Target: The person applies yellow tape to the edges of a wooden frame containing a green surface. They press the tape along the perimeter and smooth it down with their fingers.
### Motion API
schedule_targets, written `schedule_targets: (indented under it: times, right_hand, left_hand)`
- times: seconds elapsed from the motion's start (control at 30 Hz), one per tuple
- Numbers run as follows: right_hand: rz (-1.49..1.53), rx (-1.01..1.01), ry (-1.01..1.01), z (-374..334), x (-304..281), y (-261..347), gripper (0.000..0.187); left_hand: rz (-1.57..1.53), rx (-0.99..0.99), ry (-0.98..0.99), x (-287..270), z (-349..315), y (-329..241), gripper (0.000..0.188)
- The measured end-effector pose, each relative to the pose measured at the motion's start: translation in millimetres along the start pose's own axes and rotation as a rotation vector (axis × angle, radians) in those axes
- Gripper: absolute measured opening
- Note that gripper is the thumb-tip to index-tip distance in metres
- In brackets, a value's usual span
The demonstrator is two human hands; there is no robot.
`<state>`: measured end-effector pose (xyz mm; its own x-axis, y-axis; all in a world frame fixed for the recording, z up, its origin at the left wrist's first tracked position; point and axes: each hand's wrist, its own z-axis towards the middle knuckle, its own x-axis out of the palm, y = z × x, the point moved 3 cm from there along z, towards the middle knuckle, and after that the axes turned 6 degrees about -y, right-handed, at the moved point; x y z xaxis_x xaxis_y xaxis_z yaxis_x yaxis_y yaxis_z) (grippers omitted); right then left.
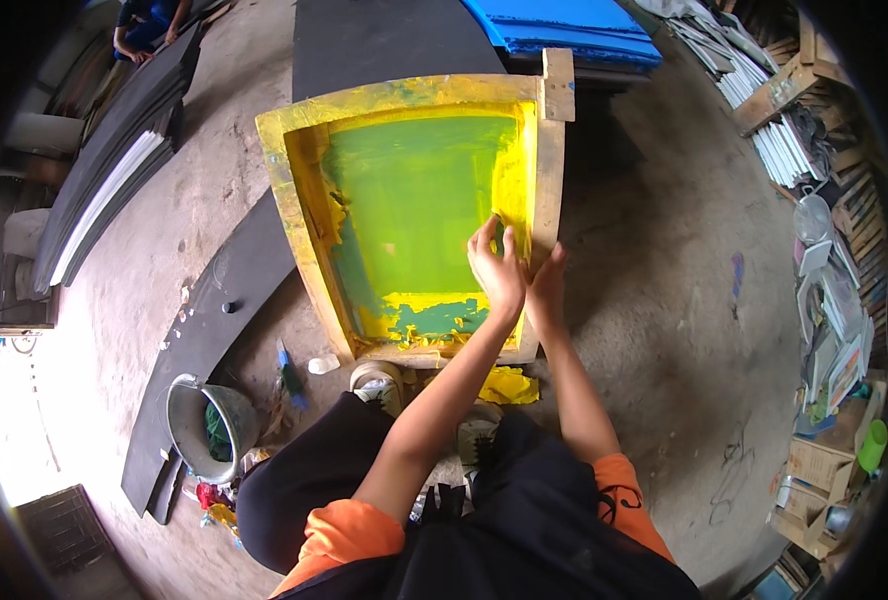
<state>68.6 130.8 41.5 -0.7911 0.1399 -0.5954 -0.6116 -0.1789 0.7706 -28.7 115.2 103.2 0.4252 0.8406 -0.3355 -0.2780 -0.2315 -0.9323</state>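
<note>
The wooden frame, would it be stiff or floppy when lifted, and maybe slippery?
The frame is probably stiff, as it is made of thick wood. It may be slippery inside, where the yellow paint looks wet. The green screen would likely give if pressed, as it seems a thin stretched sheet.

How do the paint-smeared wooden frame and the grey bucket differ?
The frame is four-sided; the bucket has a round mouth. The frame carries bright yellow smears; the bucket looks mostly grey. The left hand reaches inside the frame; neither hand is at the bucket. Both show green inside.
</note>
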Motion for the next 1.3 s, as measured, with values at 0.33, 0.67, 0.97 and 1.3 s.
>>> schedule_targets:
  times: [0.33, 0.67, 0.97, 1.3]
  right_hand:
    - [0.053, -0.109, -0.045, 11, 4, 11, 0.063]
    - [0.283, 0.097, -0.034, 12, 17, -16, 0.057]
    - [0.341, 0.229, -0.012, 10, 19, -15, 0.053]
    - [-0.025, -0.039, 0.053, 7, 3, 2, 0.062]
  left_hand:
    - [-0.695, -0.695, 0.060, 38, 25, 32, 0.029]
    - [-0.176, -0.491, -0.137, 27, 22, 1, 0.022]
    - [-0.218, -0.265, -0.109, 23, 19, -2, 0.020]
    - [-0.173, 0.146, 0.102, 6, 20, 18, 0.020]
